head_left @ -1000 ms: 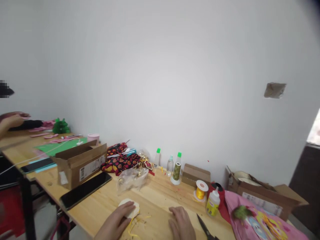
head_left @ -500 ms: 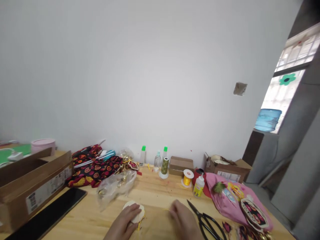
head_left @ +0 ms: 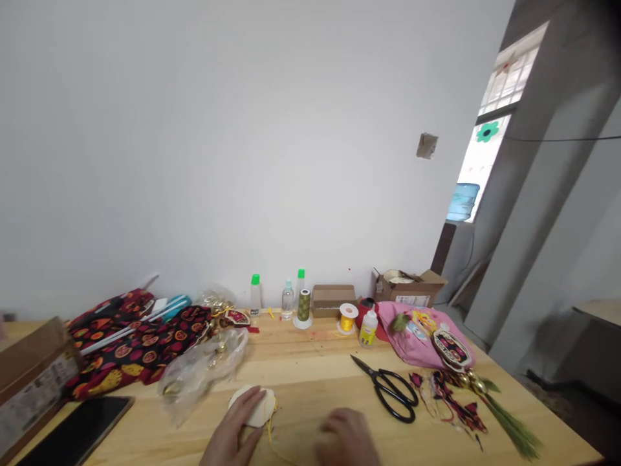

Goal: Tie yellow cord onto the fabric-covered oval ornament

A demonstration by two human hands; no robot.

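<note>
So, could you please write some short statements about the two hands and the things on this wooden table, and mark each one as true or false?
1. The left hand lies on a pale round piece. True.
2. The black scissors lie to the left of the left hand. False: they lie on the table, to the right of the right hand.
3. The right hand holds the yellow spool. False: the spool stands far back near the wall, apart from both hands.
4. A clear plastic bag lies left of the pale round piece. True.
</note>
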